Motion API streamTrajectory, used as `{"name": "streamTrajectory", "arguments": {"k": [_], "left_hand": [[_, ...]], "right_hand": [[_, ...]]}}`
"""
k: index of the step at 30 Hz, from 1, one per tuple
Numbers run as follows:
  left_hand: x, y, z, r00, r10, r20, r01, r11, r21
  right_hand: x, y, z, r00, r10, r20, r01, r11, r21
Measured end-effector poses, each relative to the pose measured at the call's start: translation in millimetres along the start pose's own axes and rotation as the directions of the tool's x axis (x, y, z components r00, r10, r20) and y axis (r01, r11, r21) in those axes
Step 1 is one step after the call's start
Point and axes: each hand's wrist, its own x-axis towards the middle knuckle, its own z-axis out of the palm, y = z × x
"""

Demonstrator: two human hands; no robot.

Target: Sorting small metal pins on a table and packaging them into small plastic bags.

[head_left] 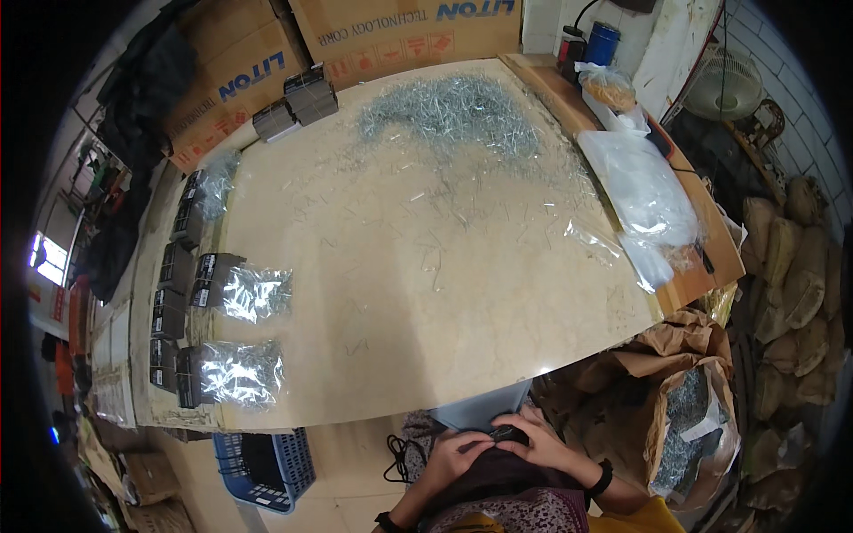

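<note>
At the table's near edge, both hands are close together over my lap. My right hand (538,441) is closed, its fingers curled round a small black object (509,433) whose kind I cannot make out. Just beside it, my left hand (458,455) is closed in a pinch; what is between its fingers is too small and dark to name. Directly beyond the hands, a grey-blue bin (480,407) sits partly under the table edge. Dark cloth covers my lap below the hands.
A heap of thin metal pins (458,111) lies on the far part of the table (373,266). Small dark boxes (169,311) and clear bags (244,373) line its left side. Plastic bags (644,186) lie at right. A paper sack (666,435) and blue basket (267,471) flank me.
</note>
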Motion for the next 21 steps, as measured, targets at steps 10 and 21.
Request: {"name": "streamTrajectory", "arguments": {"k": [10, 21], "left_hand": [[-12.0, -58.5, -0.8, 0.931, -0.033, 0.365, 0.078, 0.991, -0.109], [-8.5, 48.2, -78.4, 0.920, 0.155, -0.361, -0.204, 0.974, -0.101]], "right_hand": [[-13.1, 34.6, 10.8, 0.952, -0.151, 0.267, 0.144, 0.988, 0.046], [47.2, -93.4, -46.0, 0.791, -0.545, -0.278, 0.510, 0.839, -0.191]]}}
